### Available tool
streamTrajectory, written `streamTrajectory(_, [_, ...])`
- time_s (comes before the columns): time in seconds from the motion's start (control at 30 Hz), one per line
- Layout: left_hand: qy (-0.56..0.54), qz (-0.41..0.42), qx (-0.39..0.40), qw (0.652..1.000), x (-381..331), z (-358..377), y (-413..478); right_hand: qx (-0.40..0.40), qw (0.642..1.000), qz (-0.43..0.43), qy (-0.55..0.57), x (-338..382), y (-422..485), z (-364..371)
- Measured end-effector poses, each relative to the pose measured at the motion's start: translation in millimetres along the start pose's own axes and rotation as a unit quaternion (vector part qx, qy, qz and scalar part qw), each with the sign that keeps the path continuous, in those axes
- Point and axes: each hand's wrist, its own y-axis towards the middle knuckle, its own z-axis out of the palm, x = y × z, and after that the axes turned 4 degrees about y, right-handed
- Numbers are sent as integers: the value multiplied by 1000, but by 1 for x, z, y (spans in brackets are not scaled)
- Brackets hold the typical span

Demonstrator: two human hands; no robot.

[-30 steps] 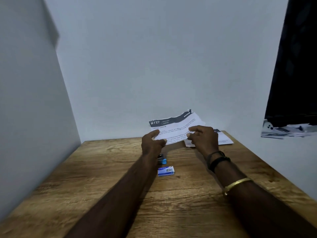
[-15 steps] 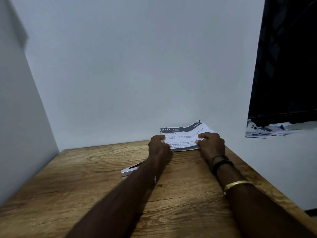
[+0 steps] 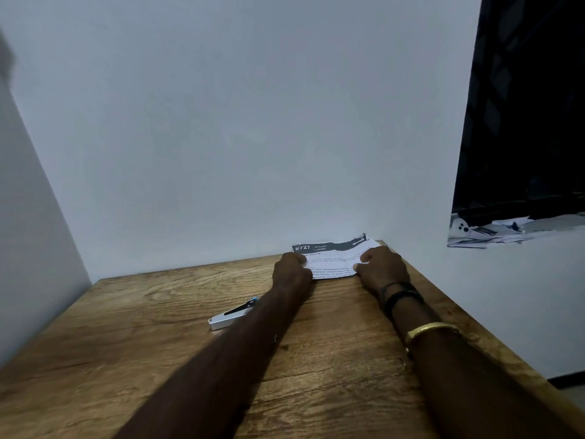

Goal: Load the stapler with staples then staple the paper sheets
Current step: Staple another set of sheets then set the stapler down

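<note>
The printed paper sheets point(image 3: 335, 258) with a dark header band stand on their lower edge at the far right corner of the wooden table point(image 3: 142, 343), tilted back toward the wall. My left hand point(image 3: 291, 269) grips their left side and my right hand point(image 3: 381, 264) grips their right side. A silver stapler point(image 3: 229, 315) with a black and blue top lies on the table left of my left forearm, which hides its right end. The staple box is hidden from view.
White walls close in the table at the back and left. The table's right edge runs close beside my right arm. A dark window with scattered papers on its ledge point(image 3: 493, 231) is at the far right.
The sheets have come down from mid-air until their lower edge rests on the table. The view has shifted, so the small blue box is now hidden and the stapler shows left of my arm.
</note>
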Motion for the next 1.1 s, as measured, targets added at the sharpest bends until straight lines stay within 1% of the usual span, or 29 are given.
streamTrajectory(0.13, [30,-4,10,999,-2,1,-2,11,998,11,-64,4,-3,1])
streamTrajectory(0.27, [36,-1,18,999,-2,1,-3,13,996,9,-83,6,-5,0])
streamTrajectory(0.33, [17,0,14,1000,-3,-1,-5,13,997,1,-82,7,-7,-2])
streamTrajectory(0.4, [5,8,-4,1000,-2,-3,-3,4,998,-13,-64,10,-11,-3])
streamTrajectory(0.5, [-26,33,-35,998,-3,-9,-6,-4,999,-52,-8,24,-18,-1])
streamTrajectory(0.63, [-72,78,-60,993,-1,-25,-16,15,990,-126,59,50,-33,1])
streamTrajectory(0.73, [-100,103,-58,988,6,-42,-26,31,978,-176,108,68,-51,3])
streamTrajectory(0.83, [-88,112,-46,989,15,-62,-37,79,965,-212,136,82,-68,9])
streamTrajectory(0.97, [-38,102,-27,994,32,-89,-53,157,952,-226,134,93,-85,15])
streamTrajectory(1.03, [-34,82,2,996,40,-102,-60,205,942,-232,133,96,-93,17])
streamTrajectory(1.1, [2,76,18,997,50,-114,-65,270,923,-249,119,97,-100,19])
